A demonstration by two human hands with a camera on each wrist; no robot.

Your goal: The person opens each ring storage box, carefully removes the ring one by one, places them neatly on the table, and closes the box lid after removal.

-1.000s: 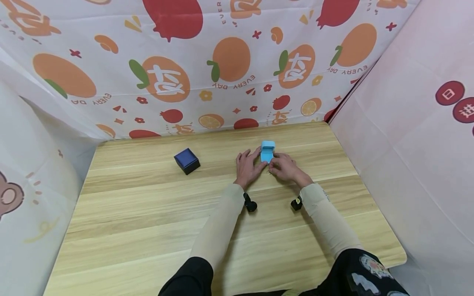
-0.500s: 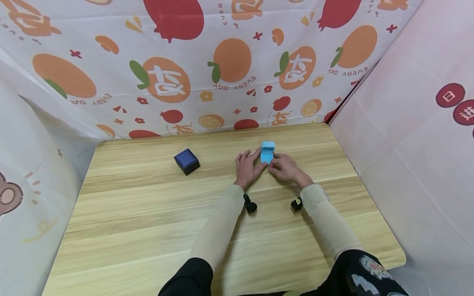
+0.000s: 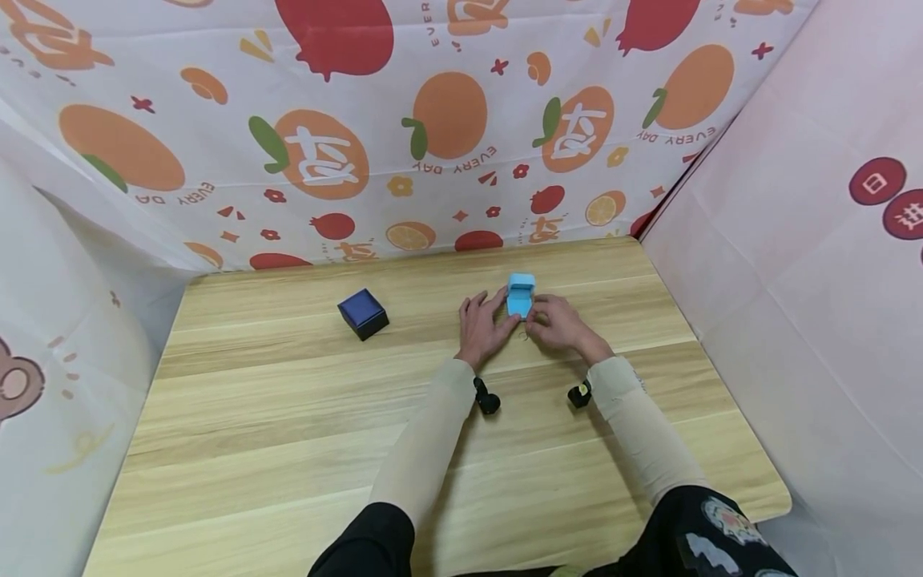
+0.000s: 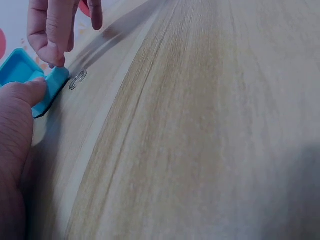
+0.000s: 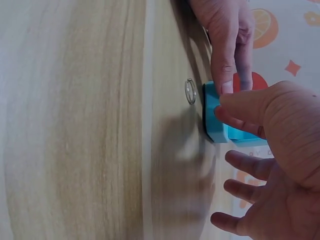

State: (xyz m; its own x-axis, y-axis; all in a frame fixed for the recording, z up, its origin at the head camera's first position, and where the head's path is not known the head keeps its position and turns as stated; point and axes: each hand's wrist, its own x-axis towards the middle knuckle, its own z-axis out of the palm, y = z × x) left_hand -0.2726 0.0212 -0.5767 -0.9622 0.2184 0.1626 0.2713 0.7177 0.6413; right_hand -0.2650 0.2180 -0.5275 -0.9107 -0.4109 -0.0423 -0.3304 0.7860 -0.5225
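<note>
An open light-blue ring box (image 3: 519, 302) stands near the back of the table, its lid raised. My left hand (image 3: 481, 328) holds it from the left, thumb on the front rim and index finger along the side. From the right, my right hand (image 3: 558, 324) grips the front right corner with thumb and index finger, the other fingers (image 5: 245, 192) loosely spread. A thin silver ring (image 5: 190, 91) lies on the table just in front of the box. In the left wrist view the same ring (image 4: 78, 80) is beside the box, touched by neither hand.
A dark blue, black-sided box (image 3: 364, 314) sits on the wooden table (image 3: 288, 425) to the left. Behind the table hangs a fruit-patterned cloth (image 3: 404, 152). Pale cloth walls stand on both sides.
My right hand has shifted slightly right, and its thumb and index finger have parted a little. The ring in front of the box shows more clearly. My left hand and the box stay still.
</note>
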